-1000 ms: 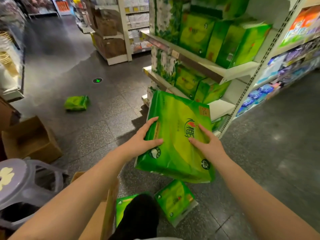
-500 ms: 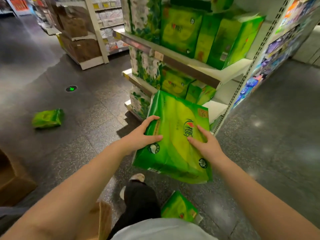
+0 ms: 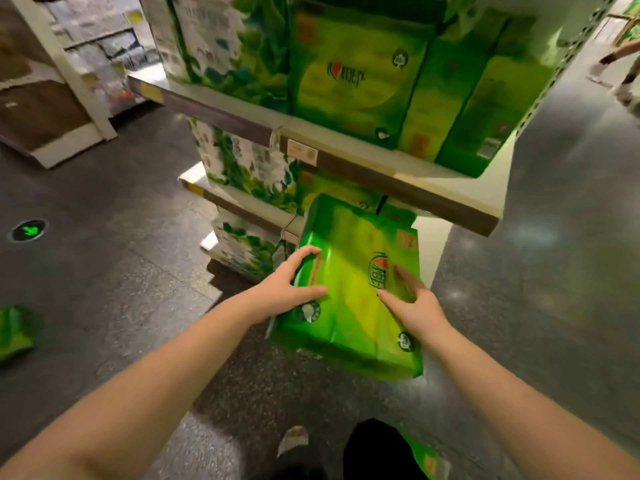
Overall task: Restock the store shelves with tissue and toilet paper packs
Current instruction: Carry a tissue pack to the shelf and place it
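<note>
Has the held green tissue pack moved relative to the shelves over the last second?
Yes. The green tissue pack moved toward the shelves; its far end now sits under the upper shelf edge.

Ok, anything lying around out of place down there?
Yes. A green tissue pack lies on the floor at far left, away from the shelves, and another green pack sits on the floor by the person's feet.
</note>
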